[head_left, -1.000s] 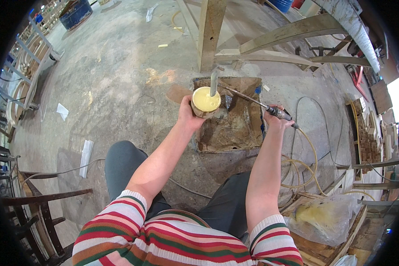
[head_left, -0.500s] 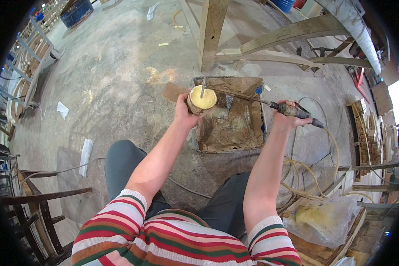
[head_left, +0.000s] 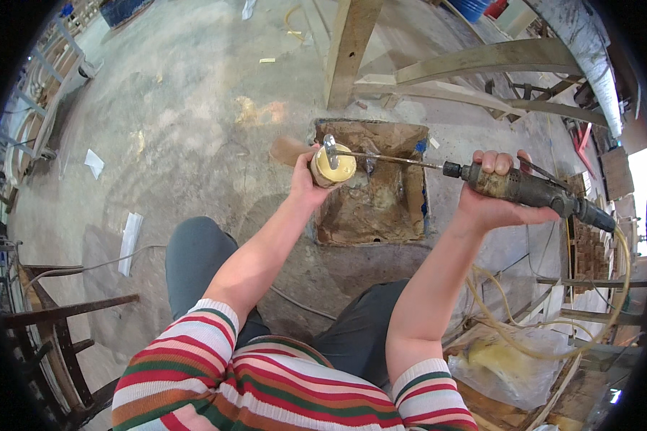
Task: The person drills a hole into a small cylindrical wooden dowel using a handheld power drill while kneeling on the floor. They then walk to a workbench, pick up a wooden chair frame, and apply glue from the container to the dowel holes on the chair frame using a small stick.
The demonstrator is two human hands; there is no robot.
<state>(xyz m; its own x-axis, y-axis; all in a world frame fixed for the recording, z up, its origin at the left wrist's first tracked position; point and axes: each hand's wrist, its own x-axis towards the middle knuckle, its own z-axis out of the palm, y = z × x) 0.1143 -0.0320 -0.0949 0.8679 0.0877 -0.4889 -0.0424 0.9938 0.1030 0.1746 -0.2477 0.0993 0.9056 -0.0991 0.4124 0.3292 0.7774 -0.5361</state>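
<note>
The premises present as a workshop, apparently for woodworking. Evidence noted: bare, stained concrete floor; large wooden frame standing ahead; wheeled rack bearing curved pieces, left; stacked wood pieces, right; blue drum, far side; powered hand tool with yellowish hose.

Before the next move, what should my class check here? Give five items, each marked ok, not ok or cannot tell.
1. Left hand holding the cup: ok.
2. Right hand wrapped around the drill: ok.
3. Hose joined to the drill's rear end: ok.
4. Metal disc clear of the yellow liquid: cannot tell; they overlap in view.
5. Gloves worn: not ok; both hands bare.
</note>
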